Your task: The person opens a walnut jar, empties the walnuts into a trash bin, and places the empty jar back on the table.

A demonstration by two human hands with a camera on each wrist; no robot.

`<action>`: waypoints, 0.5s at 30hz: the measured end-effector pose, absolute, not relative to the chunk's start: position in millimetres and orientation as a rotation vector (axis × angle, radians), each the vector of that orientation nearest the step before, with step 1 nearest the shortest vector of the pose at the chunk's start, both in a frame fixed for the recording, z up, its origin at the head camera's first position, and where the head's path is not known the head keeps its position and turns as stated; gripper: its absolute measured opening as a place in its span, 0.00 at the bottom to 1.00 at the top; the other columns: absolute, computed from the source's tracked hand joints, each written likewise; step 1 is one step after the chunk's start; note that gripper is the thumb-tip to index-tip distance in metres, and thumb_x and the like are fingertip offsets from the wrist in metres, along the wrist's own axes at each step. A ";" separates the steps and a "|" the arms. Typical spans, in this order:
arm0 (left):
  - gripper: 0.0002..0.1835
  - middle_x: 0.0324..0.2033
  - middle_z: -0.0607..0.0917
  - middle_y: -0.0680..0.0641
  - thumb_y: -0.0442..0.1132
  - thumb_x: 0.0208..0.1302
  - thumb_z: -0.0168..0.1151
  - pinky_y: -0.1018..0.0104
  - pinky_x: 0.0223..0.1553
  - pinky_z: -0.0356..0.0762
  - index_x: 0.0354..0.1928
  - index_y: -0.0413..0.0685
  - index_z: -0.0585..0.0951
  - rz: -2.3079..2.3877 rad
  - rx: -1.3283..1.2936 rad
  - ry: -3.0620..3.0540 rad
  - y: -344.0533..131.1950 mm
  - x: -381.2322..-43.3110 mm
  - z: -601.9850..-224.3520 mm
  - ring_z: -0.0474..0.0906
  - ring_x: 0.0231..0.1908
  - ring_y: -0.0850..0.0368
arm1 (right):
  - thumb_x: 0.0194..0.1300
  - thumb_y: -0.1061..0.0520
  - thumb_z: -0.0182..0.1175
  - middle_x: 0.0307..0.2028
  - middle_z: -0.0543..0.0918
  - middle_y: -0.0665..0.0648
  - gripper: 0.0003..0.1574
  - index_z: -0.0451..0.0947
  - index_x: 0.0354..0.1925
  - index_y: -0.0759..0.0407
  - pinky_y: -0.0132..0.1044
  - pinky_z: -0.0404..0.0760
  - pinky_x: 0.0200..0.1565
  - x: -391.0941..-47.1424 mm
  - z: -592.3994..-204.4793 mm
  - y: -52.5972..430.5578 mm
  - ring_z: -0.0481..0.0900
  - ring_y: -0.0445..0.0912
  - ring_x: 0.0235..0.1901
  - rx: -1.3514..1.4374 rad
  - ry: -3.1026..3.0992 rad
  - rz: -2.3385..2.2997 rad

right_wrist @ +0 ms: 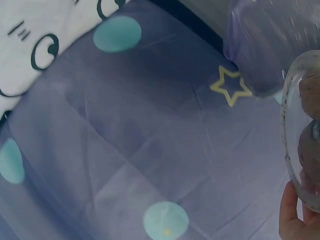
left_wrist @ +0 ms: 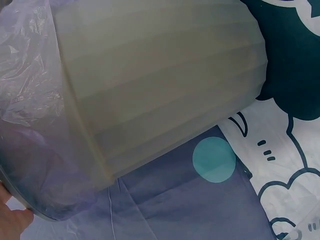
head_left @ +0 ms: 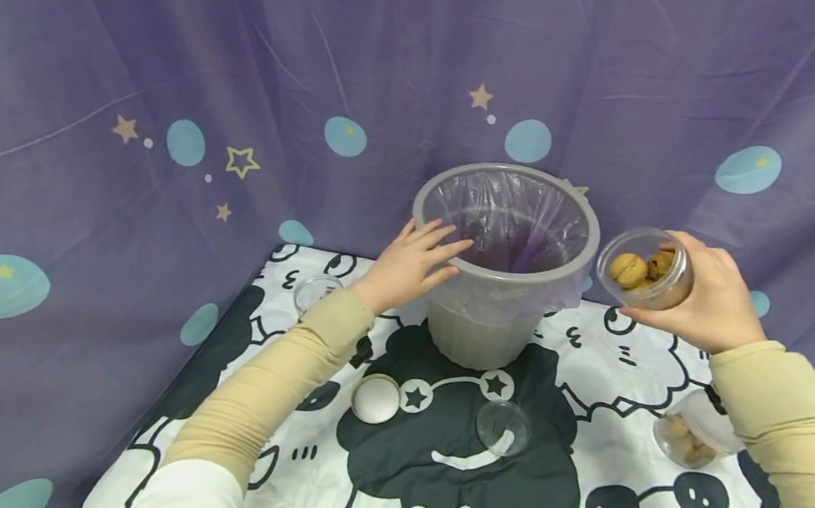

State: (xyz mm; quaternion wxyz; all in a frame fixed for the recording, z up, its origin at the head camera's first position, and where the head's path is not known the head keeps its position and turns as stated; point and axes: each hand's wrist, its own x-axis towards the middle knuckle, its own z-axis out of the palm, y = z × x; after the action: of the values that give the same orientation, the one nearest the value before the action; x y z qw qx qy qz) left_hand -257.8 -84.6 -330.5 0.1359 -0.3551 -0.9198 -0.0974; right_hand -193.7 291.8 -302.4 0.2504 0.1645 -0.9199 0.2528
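Observation:
A grey trash bin (head_left: 478,329) lined with a thin clear purple-tinted bag (head_left: 459,197) stands upright near the back of the cloth. My left hand (head_left: 410,263) rests on the bin's near left rim, fingers spread and mostly straight; only a little of that hand shows in the left wrist view, against the rim. To the right of the bin, my right hand (head_left: 712,293) grips a clear plastic jar (head_left: 675,291) in the air. The jar is tilted with its mouth towards the bin, and several walnuts (head_left: 628,271) lie inside it.
Under my right forearm lies another clear jar (head_left: 674,444) of walnuts with a white lid. A white round lid (head_left: 377,399) and a clear round piece (head_left: 503,427) lie before the bin. Another clear round container (head_left: 308,293) is beyond my left forearm. A purple curtain (head_left: 393,51) hangs behind.

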 end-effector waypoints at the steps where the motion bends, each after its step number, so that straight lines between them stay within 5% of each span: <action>1: 0.27 0.69 0.64 0.45 0.56 0.71 0.46 0.42 0.71 0.41 0.70 0.63 0.64 -0.282 -1.029 -2.661 -84.5 -257.8 -330.7 0.53 0.71 0.44 | 0.22 0.57 0.81 0.47 0.77 0.69 0.62 0.67 0.60 0.63 0.57 0.65 0.46 -195.4 -298.0 292.1 0.67 0.65 0.46 0.449 -2.506 0.681; 15: 0.26 0.65 0.69 0.44 0.54 0.71 0.48 0.42 0.71 0.42 0.69 0.62 0.66 -0.300 -1.029 -2.632 -84.0 -257.8 -331.2 0.55 0.70 0.43 | 0.22 0.52 0.82 0.46 0.79 0.64 0.60 0.69 0.59 0.57 0.61 0.68 0.45 -224.1 -267.8 276.7 0.68 0.64 0.47 0.510 -2.566 0.526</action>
State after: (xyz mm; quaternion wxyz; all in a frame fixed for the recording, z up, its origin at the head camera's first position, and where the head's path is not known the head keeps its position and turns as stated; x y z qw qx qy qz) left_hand -257.8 -84.0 -331.2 0.1491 -0.3581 -0.9158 -0.1045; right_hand -224.1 276.7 -267.8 0.2343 0.1858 -0.9348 0.1915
